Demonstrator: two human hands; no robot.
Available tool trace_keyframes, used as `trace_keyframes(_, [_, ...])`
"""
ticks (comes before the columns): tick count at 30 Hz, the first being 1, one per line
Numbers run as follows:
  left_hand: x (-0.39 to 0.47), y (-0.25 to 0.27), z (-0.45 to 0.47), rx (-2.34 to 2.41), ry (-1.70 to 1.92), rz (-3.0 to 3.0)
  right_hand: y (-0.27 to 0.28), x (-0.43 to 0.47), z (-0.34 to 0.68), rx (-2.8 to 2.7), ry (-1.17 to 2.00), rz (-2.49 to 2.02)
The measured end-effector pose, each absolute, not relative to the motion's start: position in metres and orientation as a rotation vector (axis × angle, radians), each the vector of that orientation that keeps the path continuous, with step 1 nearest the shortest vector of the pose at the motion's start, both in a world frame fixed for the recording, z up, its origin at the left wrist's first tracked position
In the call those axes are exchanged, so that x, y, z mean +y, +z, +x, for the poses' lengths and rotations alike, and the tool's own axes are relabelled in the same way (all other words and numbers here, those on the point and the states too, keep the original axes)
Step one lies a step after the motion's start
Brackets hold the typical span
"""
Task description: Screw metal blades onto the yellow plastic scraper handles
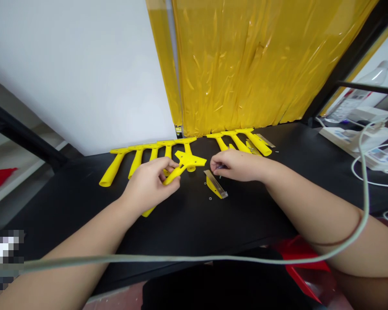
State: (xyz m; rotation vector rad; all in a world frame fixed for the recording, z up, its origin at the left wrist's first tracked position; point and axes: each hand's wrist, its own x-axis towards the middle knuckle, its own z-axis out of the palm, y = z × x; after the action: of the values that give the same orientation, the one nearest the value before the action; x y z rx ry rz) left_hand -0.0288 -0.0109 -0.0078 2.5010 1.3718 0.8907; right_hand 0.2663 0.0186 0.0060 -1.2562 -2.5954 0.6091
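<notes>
My left hand (pixel 151 178) is closed round the grip of a yellow scraper handle (pixel 190 160), its wide, holed head pointing up and right. To the right, my right hand (pixel 237 164) has its fingers pinched together just above the black table. A small dark piece shows at those fingertips, too hidden to name. Below that hand lie a thin metal blade (pixel 217 183) and a yellow plate (pixel 212 188), one against the other. Two small rings, like a nut (pixel 210 198) and a washer (pixel 204 183), lie beside them.
Several yellow scraper handles (pixel 112 168) line the table's back edge, with others (pixel 258 144) at the right beside a loose blade (pixel 265 140). A pale cable (pixel 194 258) crosses in front of my arms. Power strips (pixel 358 140) and a plastic bottle (pixel 352 94) stand far right.
</notes>
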Motion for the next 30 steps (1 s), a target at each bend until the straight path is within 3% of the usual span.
trace_keyframes(11, [-0.009,-0.011,-0.026,1.248,1.061,2.192,0.006,0.019,0.265,-2.552,0.722,-1.291])
trace_keyframes(20, [-0.013,-0.003,0.012,1.106,1.395,1.732,0.000,0.006,0.240,-1.976,1.460,-0.772])
trace_keyframes(26, [-0.011,0.020,0.038,1.139,1.403,1.952,0.007,0.003,0.244,-1.939,1.525,-0.666])
trace_keyframes(30, [-0.020,0.019,0.038,1.288,1.092,2.216,0.027,0.018,0.277,-1.766,1.414,-0.854])
